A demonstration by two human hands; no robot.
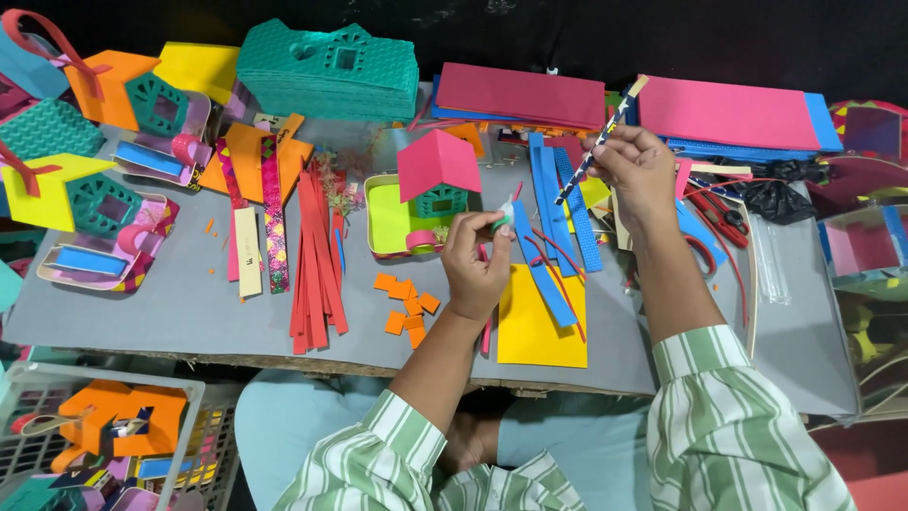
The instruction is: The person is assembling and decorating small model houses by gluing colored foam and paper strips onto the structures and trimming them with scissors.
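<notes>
Near basket: a wire basket (189, 397) is sitting nearest the camera at the near left, holding an orange paper house (118, 421).
Far left: finished paper houses are standing on trays, among them a yellow-roofed house (71, 189) and an orange-roofed house (128, 90).
Strips: a bundle of red strips (317, 255) is lying on the grey work board (170, 308), long axis running near to far; small orange squares (407, 308) are lying just right of it.
Pink-roofed house: a pink-roofed house (437, 175) is standing on a green tray (383, 222), just left of and beyond the left hand.
Left hand: the left hand (476, 265) is pinching a small white and green glue tube (504, 218) between thumb and fingers, tip pointing up and far.
Yellow sheet: a yellow sheet (539, 331) is lying just right of the left hand, with blue strips (553, 203) crossing its far edge.
Right hand: the right hand (638, 170) is closing its fingers around a thin patterned stick (601, 142).
Key relation: the stick is slanting from near-left to far-right, its lower end pointing towards the glue tube; the two are near but apart, the left hand being nearer the tube and the camera.
Far right: pink sheets (724, 109) are lying stacked beyond red scissors (714, 213).
</notes>
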